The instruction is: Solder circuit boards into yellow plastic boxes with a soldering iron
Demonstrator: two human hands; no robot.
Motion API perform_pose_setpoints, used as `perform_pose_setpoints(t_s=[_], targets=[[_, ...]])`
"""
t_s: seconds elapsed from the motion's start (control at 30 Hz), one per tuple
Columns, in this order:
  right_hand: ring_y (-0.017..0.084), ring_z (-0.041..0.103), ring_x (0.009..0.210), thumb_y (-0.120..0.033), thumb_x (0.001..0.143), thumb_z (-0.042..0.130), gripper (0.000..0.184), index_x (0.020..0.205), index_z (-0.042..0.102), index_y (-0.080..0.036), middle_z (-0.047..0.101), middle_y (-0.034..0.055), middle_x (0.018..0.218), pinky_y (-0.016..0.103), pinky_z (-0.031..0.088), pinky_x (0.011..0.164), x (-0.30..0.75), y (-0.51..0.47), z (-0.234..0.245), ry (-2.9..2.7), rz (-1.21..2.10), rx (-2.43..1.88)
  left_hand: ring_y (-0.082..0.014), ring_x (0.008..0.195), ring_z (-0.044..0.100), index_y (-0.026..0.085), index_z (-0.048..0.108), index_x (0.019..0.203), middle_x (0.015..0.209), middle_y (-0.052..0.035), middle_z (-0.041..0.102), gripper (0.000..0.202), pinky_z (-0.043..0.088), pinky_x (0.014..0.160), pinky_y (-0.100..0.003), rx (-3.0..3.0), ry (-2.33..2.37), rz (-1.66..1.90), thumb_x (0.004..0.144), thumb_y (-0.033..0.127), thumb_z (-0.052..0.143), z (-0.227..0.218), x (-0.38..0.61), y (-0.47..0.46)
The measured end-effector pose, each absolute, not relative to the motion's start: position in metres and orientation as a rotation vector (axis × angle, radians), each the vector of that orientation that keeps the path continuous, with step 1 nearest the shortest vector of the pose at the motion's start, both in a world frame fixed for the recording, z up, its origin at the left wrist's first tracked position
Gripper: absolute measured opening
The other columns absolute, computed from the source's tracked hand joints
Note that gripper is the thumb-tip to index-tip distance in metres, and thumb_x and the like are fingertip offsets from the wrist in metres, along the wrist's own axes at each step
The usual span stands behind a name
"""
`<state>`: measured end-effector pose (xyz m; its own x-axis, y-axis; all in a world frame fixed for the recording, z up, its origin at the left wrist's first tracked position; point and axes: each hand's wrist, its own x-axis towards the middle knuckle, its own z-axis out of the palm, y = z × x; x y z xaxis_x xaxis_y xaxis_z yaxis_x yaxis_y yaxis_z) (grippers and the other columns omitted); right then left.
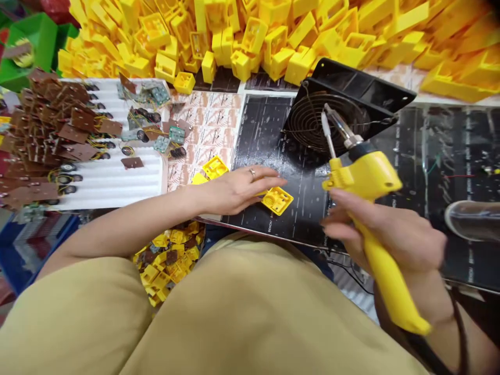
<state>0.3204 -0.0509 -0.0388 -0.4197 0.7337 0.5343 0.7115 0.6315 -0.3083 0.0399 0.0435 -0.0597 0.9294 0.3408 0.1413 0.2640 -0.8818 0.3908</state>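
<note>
My right hand [386, 234] is wrapped round the yellow handle of a soldering gun [363, 174]. The gun's metal tip and a thin feed tube point up and away, in front of the round grille of a black fan [324, 120]. My left hand [238, 190] lies low over the bench, its fingers on the left edge of a small yellow plastic casing [279, 200]. That casing lies open side up, with small parts inside. Beside my left wrist sits another open yellow casing [215, 167], partly covered by the hand.
Yellow casings [234, 47] are heaped along the back. Brown circuit boards [58, 130] with wires lie piled on a white ribbed tray [144, 182] at left. A clear cylinder [474, 221] stands at right. More yellow casings [172, 255] fill the space below the bench edge.
</note>
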Motion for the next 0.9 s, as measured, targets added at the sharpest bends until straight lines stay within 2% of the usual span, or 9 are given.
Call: perform_pose_setpoints(t_s=[0.1,0.2,0.3,0.4,0.53,0.6,0.7,0.77,0.9], targets=[[0.015,0.071,0.079,-0.021,0.096,0.066,0.021,0.116,0.059,-0.021,0.074,0.0031,0.095,0.024,0.056,0.071,0.311,-0.031,-0.046,-2.313,0.067,-0.920,-0.0315,0.143,0.046,0.009,0.034,0.154,0.152,-0.0245,0.048,0.065,0.038,0.119,-0.051,2.768,0.577,0.266,0.100,0.041,0.052,-0.057,0.026,0.029],[0.023,0.071,0.101,-0.036,0.098,0.063,0.025,0.114,0.055,-0.019,0.072,0.0096,0.106,0.037,0.059,0.087,0.299,-0.015,-0.061,-2.411,0.209,-0.778,-0.0357,0.145,0.042,0.011,0.033,0.156,0.156,-0.0230,0.045,0.078,0.024,0.124,-0.060,2.833,0.844,0.168,0.094,0.051,0.058,-0.050,0.016,0.018],[0.023,0.069,0.100,-0.024,0.100,0.056,0.019,0.118,0.052,-0.019,0.071,0.0091,0.108,0.039,0.057,0.091,0.288,-0.013,-0.075,-2.485,0.205,-0.745,-0.0351,0.128,0.057,0.012,0.043,0.152,0.137,-0.0188,0.064,0.068,0.028,0.120,-0.062,2.804,1.142,0.052,0.093,0.043,0.059,-0.041,0.015,0.009],[0.021,0.070,0.096,-0.012,0.096,0.055,0.021,0.116,0.056,-0.018,0.072,0.0086,0.104,0.031,0.055,0.080,0.284,-0.026,-0.078,-2.468,-0.008,-0.906,-0.0306,0.118,0.063,0.016,0.050,0.149,0.131,-0.0145,0.070,0.055,0.041,0.110,-0.054,2.770,1.091,-0.043,0.095,0.021,0.050,-0.036,0.015,0.004],[0.019,0.064,0.068,-0.042,0.098,0.061,0.027,0.112,0.060,-0.018,0.068,0.0054,0.083,0.031,0.043,0.058,0.291,-0.043,-0.062,-2.444,-0.237,-1.090,-0.0237,0.142,0.049,0.029,0.060,0.139,0.147,-0.0017,0.061,0.058,0.034,0.120,-0.048,2.758,0.575,-0.093,0.089,0.003,0.045,-0.036,0.013,0.003],[0.021,0.064,0.071,-0.052,0.099,0.055,0.038,0.115,0.058,-0.017,0.067,0.0055,0.083,0.034,0.044,0.063,0.296,-0.044,-0.056,-2.487,-0.169,-1.040,-0.0241,0.145,0.045,0.031,0.066,0.132,0.149,0.0010,0.059,0.055,0.030,0.122,-0.049,2.779,0.621,-0.014,0.088,0.004,0.046,-0.035,0.015,0.000],[0.025,0.067,0.096,-0.044,0.101,0.055,0.033,0.120,0.053,-0.018,0.071,0.0087,0.101,0.043,0.048,0.094,0.300,-0.038,-0.060,-2.502,0.074,-0.913,-0.0329,0.133,0.054,0.023,0.066,0.134,0.148,-0.0108,0.059,0.042,0.045,0.107,-0.051,2.799,1.071,0.157,0.095,0.031,0.053,-0.034,0.023,-0.011],[0.024,0.067,0.103,-0.031,0.101,0.054,0.023,0.121,0.052,-0.019,0.071,0.0084,0.108,0.046,0.044,0.105,0.300,-0.034,-0.068,-2.505,0.181,-0.860,-0.0386,0.120,0.059,0.018,0.065,0.135,0.139,-0.0192,0.062,0.055,0.050,0.094,-0.053,2.816,1.254,0.126,0.093,0.053,0.056,-0.036,0.030,-0.020],[0.018,0.064,0.076,-0.029,0.099,0.060,0.018,0.115,0.058,-0.020,0.070,0.0032,0.087,0.033,0.049,0.084,0.297,-0.036,-0.075,-2.480,-0.145,-0.976,-0.0333,0.108,0.064,0.016,0.064,0.136,0.122,-0.0163,0.071,0.049,0.051,0.090,-0.048,2.839,1.072,-0.039,0.097,0.045,0.056,-0.040,0.034,-0.025]])
